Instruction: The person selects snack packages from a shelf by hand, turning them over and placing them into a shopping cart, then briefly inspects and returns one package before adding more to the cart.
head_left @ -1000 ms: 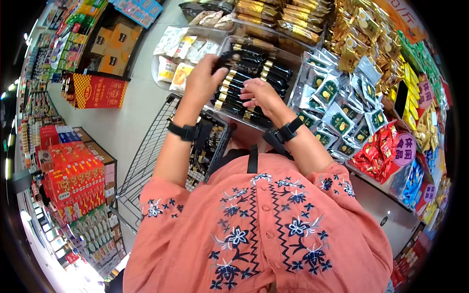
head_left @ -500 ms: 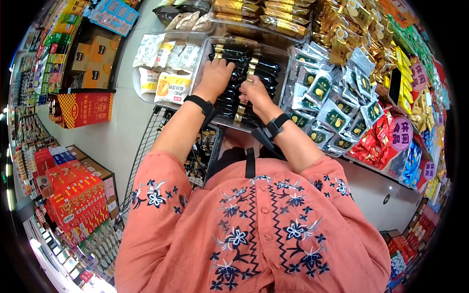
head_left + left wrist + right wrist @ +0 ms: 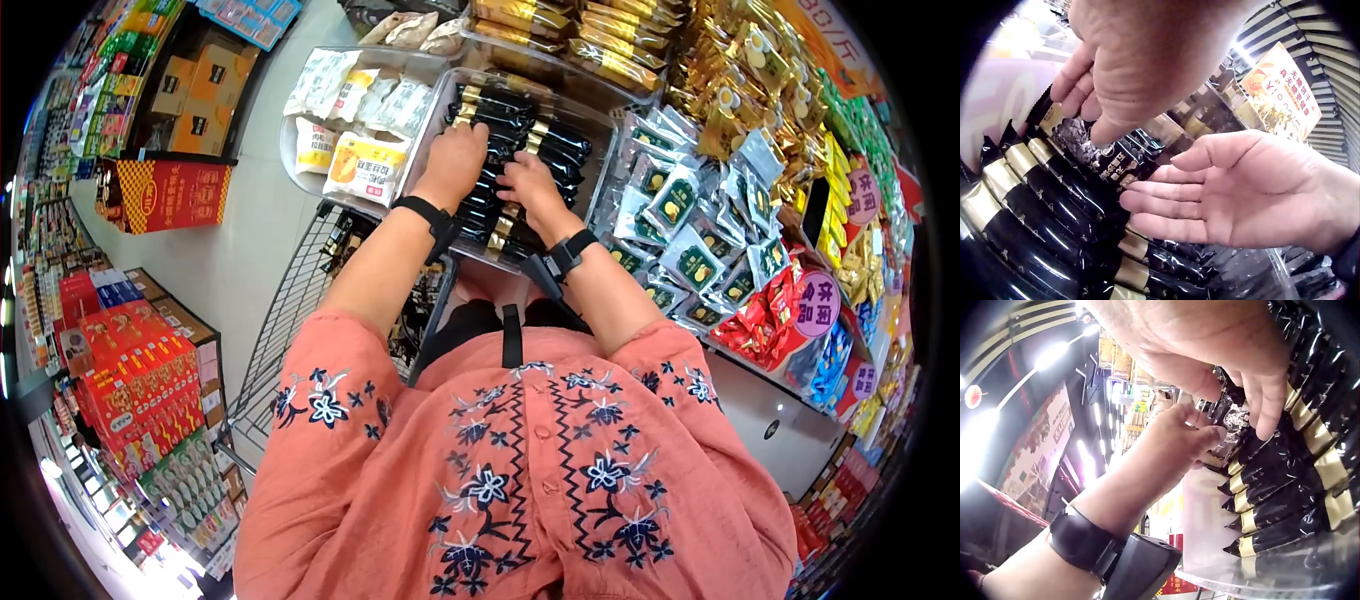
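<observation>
A clear plastic bin (image 3: 604, 160) holds rows of black packets (image 3: 1035, 212) with gold bands. My left hand (image 3: 452, 160) is over the bin's left row, thumb and fingers pinching one black packet (image 3: 1082, 139) with white lettering and a dark grainy picture. That packet lies crosswise over the far end of a row in the left wrist view. My right hand (image 3: 537, 190) is over the right row, palm turned toward the left hand. Its fingers (image 3: 1169, 206) are nearly straight, with the tips beside the pinched packet's end.
Left of the bin is a tub of white and yellow packets (image 3: 365, 165); a wire shopping cart (image 3: 285, 330) stands below it. Silver-and-green packets (image 3: 690, 255) are heaped on the right, with gold packets (image 3: 590, 60) behind. A price sign (image 3: 1282, 94) stands beyond the bin.
My left hand, raised near the bin's far left with a dark packet one second ago, has come down over the left row. The right hand's fingers, curled at the packets half a second ago, are straighter now.
</observation>
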A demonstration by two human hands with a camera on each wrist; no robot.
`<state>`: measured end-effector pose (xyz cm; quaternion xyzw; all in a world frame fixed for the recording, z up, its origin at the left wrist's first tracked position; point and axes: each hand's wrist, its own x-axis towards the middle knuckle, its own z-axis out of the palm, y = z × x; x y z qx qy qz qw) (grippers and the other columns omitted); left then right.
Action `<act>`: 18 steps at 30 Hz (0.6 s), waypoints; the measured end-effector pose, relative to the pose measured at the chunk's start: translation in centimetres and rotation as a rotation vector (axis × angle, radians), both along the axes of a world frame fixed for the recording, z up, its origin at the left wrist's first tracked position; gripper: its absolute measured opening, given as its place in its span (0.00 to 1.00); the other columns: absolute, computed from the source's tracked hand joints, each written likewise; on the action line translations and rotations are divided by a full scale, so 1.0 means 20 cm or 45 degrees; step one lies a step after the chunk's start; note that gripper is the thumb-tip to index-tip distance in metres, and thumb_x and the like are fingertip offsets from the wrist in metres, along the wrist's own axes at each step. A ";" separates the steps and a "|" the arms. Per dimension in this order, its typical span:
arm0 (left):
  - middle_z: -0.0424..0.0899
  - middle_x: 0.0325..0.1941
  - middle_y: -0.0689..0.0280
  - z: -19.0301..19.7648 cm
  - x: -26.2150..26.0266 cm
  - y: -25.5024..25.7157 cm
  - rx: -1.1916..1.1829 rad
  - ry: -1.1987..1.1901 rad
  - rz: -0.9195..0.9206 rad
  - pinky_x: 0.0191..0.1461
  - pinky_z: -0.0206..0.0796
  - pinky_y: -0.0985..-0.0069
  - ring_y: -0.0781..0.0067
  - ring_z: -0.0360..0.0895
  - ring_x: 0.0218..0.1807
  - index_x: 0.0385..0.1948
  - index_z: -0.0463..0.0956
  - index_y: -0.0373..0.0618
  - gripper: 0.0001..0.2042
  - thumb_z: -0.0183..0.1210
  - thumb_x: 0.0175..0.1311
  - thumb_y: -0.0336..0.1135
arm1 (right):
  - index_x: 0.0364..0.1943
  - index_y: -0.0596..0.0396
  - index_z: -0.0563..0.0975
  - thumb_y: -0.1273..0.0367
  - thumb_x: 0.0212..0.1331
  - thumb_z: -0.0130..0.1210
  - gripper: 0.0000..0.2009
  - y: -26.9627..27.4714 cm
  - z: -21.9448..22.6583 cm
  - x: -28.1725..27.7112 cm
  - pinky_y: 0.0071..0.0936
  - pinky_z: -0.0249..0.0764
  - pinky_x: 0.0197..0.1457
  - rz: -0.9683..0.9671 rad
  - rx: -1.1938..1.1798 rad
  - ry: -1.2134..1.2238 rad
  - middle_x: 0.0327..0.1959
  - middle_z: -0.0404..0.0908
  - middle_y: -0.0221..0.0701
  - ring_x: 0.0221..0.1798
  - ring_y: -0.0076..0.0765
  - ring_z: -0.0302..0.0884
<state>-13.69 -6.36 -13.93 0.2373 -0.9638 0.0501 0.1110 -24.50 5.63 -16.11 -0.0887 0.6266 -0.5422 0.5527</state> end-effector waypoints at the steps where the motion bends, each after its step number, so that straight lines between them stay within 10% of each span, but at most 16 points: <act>1: 0.80 0.31 0.59 0.00 0.00 0.00 0.023 0.019 0.015 0.33 0.75 0.65 0.58 0.83 0.34 0.34 0.73 0.47 0.05 0.57 0.58 0.28 | 0.71 0.66 0.57 0.69 0.68 0.51 0.31 0.01 0.01 -0.01 0.37 0.81 0.51 0.011 0.001 0.000 0.61 0.72 0.44 0.57 0.44 0.76; 8: 0.83 0.43 0.53 0.26 0.13 0.03 0.621 0.056 0.321 0.48 0.73 0.55 0.48 0.82 0.46 0.44 0.74 0.44 0.14 0.63 0.63 0.40 | 0.67 0.65 0.62 0.70 0.65 0.52 0.27 0.05 0.06 -0.02 0.34 0.83 0.41 -0.050 0.021 0.041 0.49 0.75 0.41 0.47 0.41 0.80; 12: 0.85 0.42 0.57 0.49 0.48 0.07 0.881 0.640 0.565 0.49 0.74 0.71 0.64 0.83 0.42 0.49 0.77 0.39 0.15 0.62 0.66 0.37 | 0.55 0.60 0.71 0.68 0.68 0.50 0.15 0.08 0.18 -0.05 0.34 0.84 0.39 -0.033 -0.097 -0.044 0.43 0.77 0.37 0.41 0.36 0.81; 18: 0.84 0.36 0.67 0.20 1.19 0.23 1.230 0.976 1.221 0.38 0.71 0.81 0.81 0.80 0.36 0.47 0.77 0.41 0.14 0.58 0.71 0.42 | 0.47 0.62 0.75 0.62 0.72 0.49 0.15 0.06 0.81 0.03 0.44 0.84 0.48 0.494 -0.721 -0.643 0.41 0.80 0.40 0.39 0.41 0.83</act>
